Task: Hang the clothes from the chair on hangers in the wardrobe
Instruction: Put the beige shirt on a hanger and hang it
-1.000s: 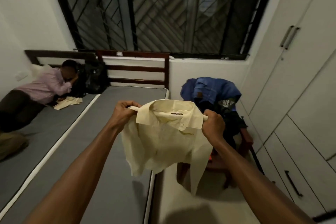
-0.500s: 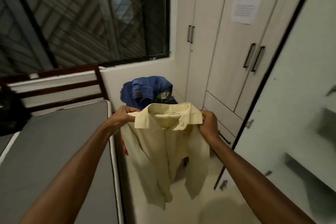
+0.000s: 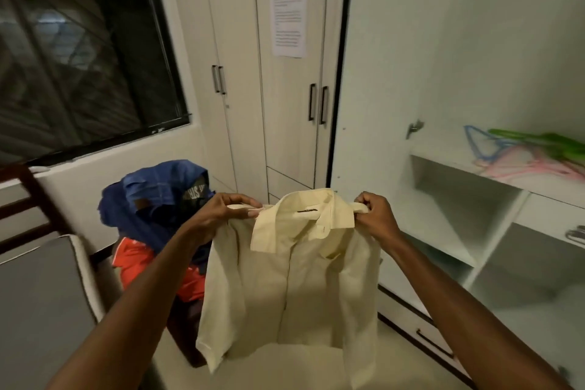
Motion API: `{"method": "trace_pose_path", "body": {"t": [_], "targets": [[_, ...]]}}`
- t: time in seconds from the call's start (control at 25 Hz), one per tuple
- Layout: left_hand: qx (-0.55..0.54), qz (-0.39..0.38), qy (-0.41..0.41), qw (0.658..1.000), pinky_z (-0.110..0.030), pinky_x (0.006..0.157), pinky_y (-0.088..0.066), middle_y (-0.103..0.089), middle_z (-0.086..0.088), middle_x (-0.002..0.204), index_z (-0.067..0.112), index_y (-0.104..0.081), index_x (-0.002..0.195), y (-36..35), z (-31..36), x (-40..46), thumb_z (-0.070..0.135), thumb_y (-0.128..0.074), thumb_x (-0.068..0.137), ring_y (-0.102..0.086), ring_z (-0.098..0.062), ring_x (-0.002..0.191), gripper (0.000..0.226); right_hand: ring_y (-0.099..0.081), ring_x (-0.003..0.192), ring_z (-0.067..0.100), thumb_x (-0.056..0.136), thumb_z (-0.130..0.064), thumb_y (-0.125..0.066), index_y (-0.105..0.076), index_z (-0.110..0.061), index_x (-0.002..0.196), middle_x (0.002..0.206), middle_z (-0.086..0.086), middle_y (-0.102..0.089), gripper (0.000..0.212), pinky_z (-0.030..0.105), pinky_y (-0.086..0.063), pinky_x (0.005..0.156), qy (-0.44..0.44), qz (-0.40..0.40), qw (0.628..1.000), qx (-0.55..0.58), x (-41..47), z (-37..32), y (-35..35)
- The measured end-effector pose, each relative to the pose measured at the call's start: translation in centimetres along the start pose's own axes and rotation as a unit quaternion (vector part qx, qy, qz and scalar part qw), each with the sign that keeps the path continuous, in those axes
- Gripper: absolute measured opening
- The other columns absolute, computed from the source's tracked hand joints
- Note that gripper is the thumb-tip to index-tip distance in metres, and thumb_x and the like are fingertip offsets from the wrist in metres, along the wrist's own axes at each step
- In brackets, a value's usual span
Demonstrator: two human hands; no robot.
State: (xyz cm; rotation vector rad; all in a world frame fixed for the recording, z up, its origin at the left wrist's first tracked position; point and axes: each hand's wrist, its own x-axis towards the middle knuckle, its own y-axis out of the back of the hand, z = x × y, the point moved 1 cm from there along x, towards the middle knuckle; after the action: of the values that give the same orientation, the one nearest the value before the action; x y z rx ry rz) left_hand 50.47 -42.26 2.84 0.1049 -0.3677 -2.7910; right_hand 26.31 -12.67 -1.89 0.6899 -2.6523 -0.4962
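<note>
i held the cream shirt up in front of me by its shoulders, my left hand pinching the cloth just left of the collar and my right hand curled round a bunched bit of it just right of the collar. the shirt hung straight down between my forearms, collar folded over and front facing me, its hem clear of the floor. behind my left arm stood the chair, heaped with a blue garment on top and something orange-red under it; a dark piece with pale lettering showed beside the blue, though it was too blurred to read. to my right the wardrobe stood open, and on its upper shelf lay the hangers, blue, pink and green, tangled together. farther back were shut wardrobe doors with dark handles and a printed sheet of paper stuck to one. the grey mattress lay at my left, under the dark window.
</note>
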Motion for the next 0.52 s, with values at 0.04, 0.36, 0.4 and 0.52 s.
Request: {"method": "trace_pose_path", "body": {"t": [0.04, 0.36, 0.4, 0.52], "targets": [[0.013, -0.022, -0.009, 1.0, -0.033, 0.093, -0.054, -0.076, -0.01, 0.111, 0.008, -0.078, 0.108, -1.5, 0.6, 0.9, 0.016, -0.082, 0.08, -0.07, -0.022, 0.103, 0.03, -0.056, 0.067, 0.012, 0.074, -0.023, -0.085, -0.064, -0.012, 0.076, 0.074, 0.006, -0.064, 0.025, 0.03, -0.048, 0.061, -0.007, 0.017, 1.0, 0.011, -0.5, 0.3, 1.9], [0.031, -0.146, -0.058, 0.987, -0.03, 0.087, -0.058, -0.078, -0.012, 0.107, 0.005, -0.079, 0.109, -14.0, 3.7, 8.3, 0.004, -0.081, 0.081, -0.074, -0.026, 0.1, 0.028, -0.044, 0.06, 0.011, 0.071, -0.007, -0.072, -0.049, -0.003, 0.071, 0.065, 0.002, -0.048, 0.023, 0.024, -0.036, 0.052, -0.055, 0.148, 0.985, 0.07, -3.9, 4.0, 16.1], [0.027, -0.153, -0.072, 0.985, -0.031, 0.09, -0.058, -0.078, -0.012, 0.107, 0.006, -0.079, 0.11, -15.9, 4.1, 9.3, 0.007, -0.079, 0.084, -0.074, -0.027, 0.101, 0.026, -0.042, 0.059, 0.011, 0.073, -0.005, -0.069, -0.048, -0.007, 0.069, 0.065, 0.002, -0.046, 0.021, 0.024, -0.035, 0.051, -0.065, 0.169, 0.981, 0.072, -4.1, 4.5, 17.7], [0.007, -0.172, -0.103, 0.98, -0.029, 0.092, -0.056, -0.077, -0.011, 0.108, 0.007, -0.078, 0.111, -21.6, 6.1, 12.7, 0.013, -0.074, 0.091, -0.073, -0.025, 0.104, 0.022, -0.038, 0.06, 0.013, 0.071, -0.016, -0.065, -0.045, -0.018, 0.065, 0.061, -0.002, -0.043, 0.021, 0.027, -0.031, 0.054, -0.091, 0.213, 0.97, 0.07, -4.3, 6.2, 23.1]]}}
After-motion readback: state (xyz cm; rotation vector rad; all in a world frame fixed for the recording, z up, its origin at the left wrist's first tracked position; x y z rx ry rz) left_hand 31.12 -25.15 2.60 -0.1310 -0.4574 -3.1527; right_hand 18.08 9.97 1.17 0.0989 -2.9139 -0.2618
